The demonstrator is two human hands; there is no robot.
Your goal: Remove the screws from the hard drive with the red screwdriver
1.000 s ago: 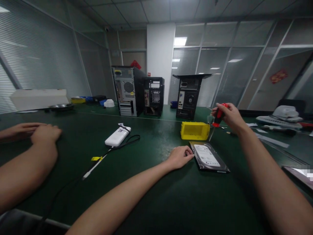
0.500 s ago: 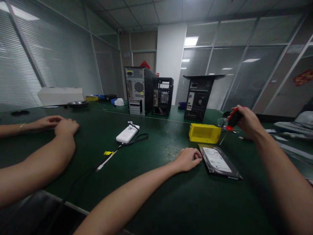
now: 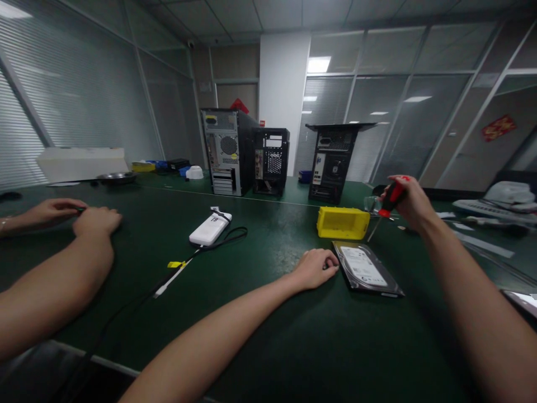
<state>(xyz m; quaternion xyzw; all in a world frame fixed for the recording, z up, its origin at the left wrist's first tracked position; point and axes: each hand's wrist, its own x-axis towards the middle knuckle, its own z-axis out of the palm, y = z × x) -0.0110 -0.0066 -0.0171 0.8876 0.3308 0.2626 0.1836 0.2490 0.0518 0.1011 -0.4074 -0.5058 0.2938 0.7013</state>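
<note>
Right hand (image 3: 410,198) closed around a red-black screwdriver (image 3: 389,204), thin shaft slanting down beside an open-faced yellow box (image 3: 343,224). Left hand (image 3: 314,268) loosely curled, grip unclear, at a flat metal drive (image 3: 363,267) on the glossy green table (image 3: 293,341).

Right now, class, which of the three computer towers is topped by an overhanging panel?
The rightmost computer tower, behind the yellow box; the left tower and middle tower lack one.

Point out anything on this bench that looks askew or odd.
The flat black panel atop the rightmost black computer tower: it juts past the tower's sides like a loosely laid cover, though whether it is fastened cannot be seen. No spill shows.
</note>
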